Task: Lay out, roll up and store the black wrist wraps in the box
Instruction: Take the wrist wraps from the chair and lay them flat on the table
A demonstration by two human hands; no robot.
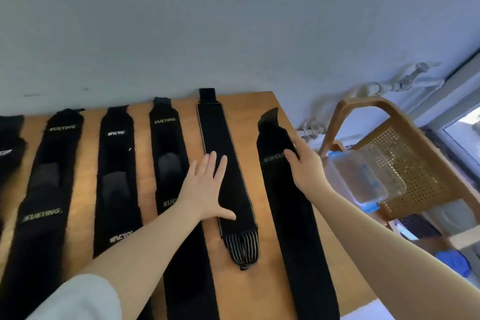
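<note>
Several black wrist wraps lie flat side by side on a wooden table (249, 117), running away from me. My left hand (205, 187) lies flat with spread fingers, thumb on the striped-end wrap (220, 132), palm partly over the XUEYING wrap (166, 138) beside it. On the upper part of the rightmost wrap (293, 228), marked BOKEEN, rests my right hand (304, 163), fingers straight. A clear plastic box (363, 176) with a blue clip sits on a chair to the right of the table.
A grey wall runs along the table's far edge. A wooden cane chair (405, 163) stands off the table's right edge and carries the box. Pipes (389, 83) and a window frame sit at the far right. A blue object (454, 262) lies low on the right.
</note>
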